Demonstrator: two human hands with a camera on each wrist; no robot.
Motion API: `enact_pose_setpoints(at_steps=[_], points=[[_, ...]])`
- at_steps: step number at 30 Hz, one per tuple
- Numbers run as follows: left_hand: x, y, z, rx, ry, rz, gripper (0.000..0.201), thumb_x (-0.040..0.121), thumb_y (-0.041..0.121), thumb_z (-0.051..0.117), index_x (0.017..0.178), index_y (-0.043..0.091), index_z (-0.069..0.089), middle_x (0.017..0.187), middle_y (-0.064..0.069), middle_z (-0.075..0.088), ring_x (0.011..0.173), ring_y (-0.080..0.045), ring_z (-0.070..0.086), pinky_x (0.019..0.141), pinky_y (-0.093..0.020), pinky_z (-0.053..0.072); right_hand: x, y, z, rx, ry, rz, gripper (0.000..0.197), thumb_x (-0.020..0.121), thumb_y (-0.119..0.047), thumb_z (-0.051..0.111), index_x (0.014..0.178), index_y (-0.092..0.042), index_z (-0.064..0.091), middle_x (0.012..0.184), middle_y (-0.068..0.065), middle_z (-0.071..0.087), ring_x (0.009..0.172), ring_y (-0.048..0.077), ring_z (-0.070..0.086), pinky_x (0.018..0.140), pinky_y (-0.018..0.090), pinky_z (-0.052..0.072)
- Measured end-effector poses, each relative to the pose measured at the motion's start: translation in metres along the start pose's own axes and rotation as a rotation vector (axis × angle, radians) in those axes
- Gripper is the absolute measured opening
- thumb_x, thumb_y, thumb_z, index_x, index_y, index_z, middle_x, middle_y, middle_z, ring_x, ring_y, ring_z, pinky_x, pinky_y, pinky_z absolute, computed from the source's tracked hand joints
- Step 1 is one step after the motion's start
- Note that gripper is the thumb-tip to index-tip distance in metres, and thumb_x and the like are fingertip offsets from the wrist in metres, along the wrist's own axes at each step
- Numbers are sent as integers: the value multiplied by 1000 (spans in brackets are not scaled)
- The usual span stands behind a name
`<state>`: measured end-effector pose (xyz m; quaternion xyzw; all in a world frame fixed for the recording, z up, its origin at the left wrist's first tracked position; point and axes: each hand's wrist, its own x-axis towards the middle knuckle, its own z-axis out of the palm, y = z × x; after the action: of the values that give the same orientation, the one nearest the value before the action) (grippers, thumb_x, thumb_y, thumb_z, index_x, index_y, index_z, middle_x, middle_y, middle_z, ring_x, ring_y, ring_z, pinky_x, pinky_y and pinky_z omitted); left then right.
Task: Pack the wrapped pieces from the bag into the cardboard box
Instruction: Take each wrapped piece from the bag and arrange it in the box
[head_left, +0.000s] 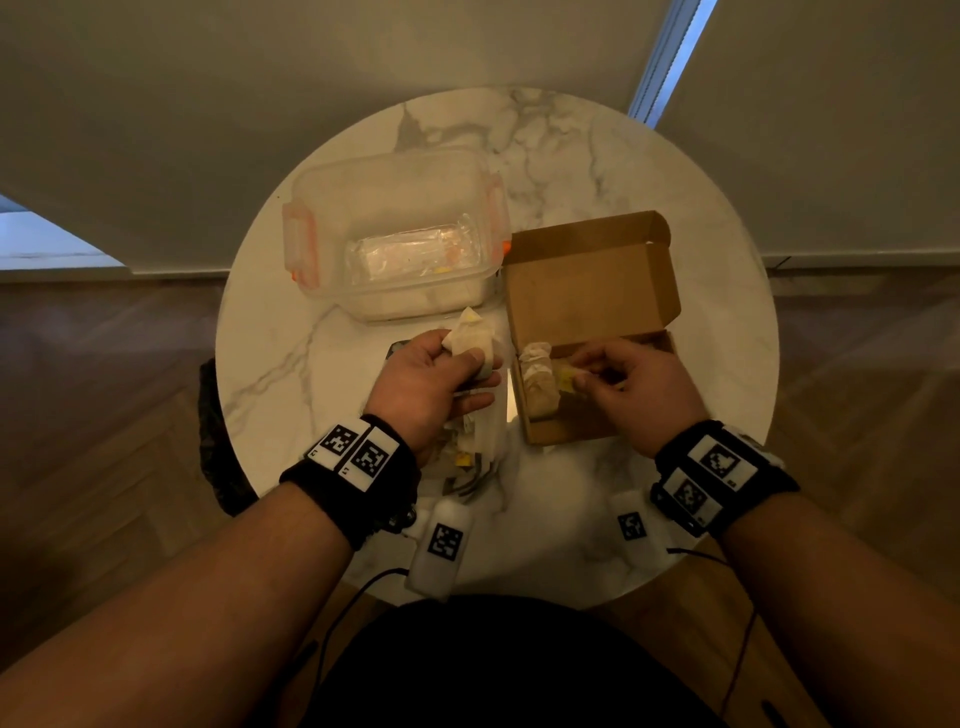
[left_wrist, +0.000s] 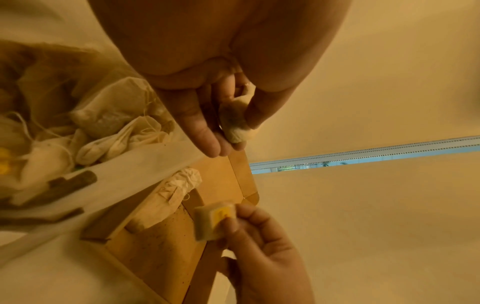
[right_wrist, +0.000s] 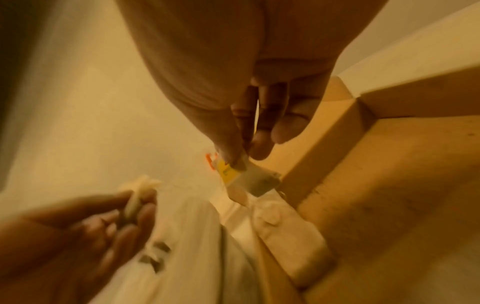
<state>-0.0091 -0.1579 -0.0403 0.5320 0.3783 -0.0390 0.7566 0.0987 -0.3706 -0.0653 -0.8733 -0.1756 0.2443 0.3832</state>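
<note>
An open cardboard box (head_left: 587, 291) stands on the round marble table (head_left: 649, 171), lid flap up at the back. One pale wrapped piece (head_left: 537, 382) lies against its left wall. My right hand (head_left: 597, 371) hovers over the box and pinches a wrapped piece with a yellow tag (right_wrist: 241, 176). My left hand (head_left: 457, 358), left of the box, grips another pale wrapped piece (head_left: 470, 338) above the clear bag (left_wrist: 145, 164). The bag holds several more wrapped pieces (left_wrist: 111, 115) with strings and yellow tags.
A clear plastic tub (head_left: 395, 234) with orange clips stands behind my left hand, touching the box's left rear corner. A dark bag (head_left: 218, 441) hangs past the table's left edge. Wooden floor surrounds the table.
</note>
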Motion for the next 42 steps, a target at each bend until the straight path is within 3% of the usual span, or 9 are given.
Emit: enact_pose_setpoints(at_steps=[8,13,18,21,25,30,34,38,42], points=[[1,-5,-9,-9,17,0,19,102,7,58,120,4,62,94,-8,78,89,-21,75,78,-33,62,17,27,35,-253,-295,89,15,94,-28,69,105,-39,69,105,-11,69,98,9,63,83,28,49],[2,-4,-13,-8,16,2,19,101,7,59,120,5,62,95,-9,78,89,-22,75,82,-38,61,29,30,48,-276,-234,107,10,95,-31,66,104,-37,67,101,-7,70,90,15,65,83,37,55],[5,-4,-15,-16,9,-1,18,101,8,59,119,6,62,96,-10,78,90,-22,76,81,-36,62,30,34,54,-175,-116,132,7,92,-34,70,99,-33,68,94,-10,66,86,10,62,77,32,53],[5,-6,-14,-14,2,0,14,102,7,58,115,6,63,94,-9,78,87,-21,75,76,-33,63,26,37,54,-31,-77,113,21,90,-29,74,110,-31,68,106,-11,66,93,5,61,81,25,50],[8,-7,-13,-17,2,-9,14,101,6,58,114,6,64,92,-9,77,85,-21,74,73,-31,62,18,45,51,85,-53,150,45,81,-22,83,119,-28,59,99,-9,65,86,6,64,70,18,51],[10,-9,-12,-10,10,-21,24,101,6,59,125,2,61,95,-12,77,87,-22,75,74,-32,63,25,54,55,-170,-215,225,84,63,-33,92,135,-31,47,96,-4,63,86,18,65,78,39,58],[10,-10,-10,2,-1,-25,27,101,6,60,127,0,61,97,-14,76,88,-23,75,72,-30,63,37,47,62,-320,-289,218,73,68,-32,87,132,-31,51,110,-5,64,99,21,65,82,38,56],[9,-11,-7,8,-11,-22,27,101,7,60,127,2,61,97,-12,76,87,-22,75,73,-31,63,39,44,70,-361,-249,145,45,76,-42,75,117,-34,57,107,-4,66,93,21,66,80,41,58],[6,-12,-7,-7,-13,-23,24,101,6,60,125,4,61,95,-11,77,84,-20,74,71,-29,63,29,52,73,-396,-211,106,57,80,-61,65,130,-41,49,118,-5,66,99,20,65,82,42,58]])
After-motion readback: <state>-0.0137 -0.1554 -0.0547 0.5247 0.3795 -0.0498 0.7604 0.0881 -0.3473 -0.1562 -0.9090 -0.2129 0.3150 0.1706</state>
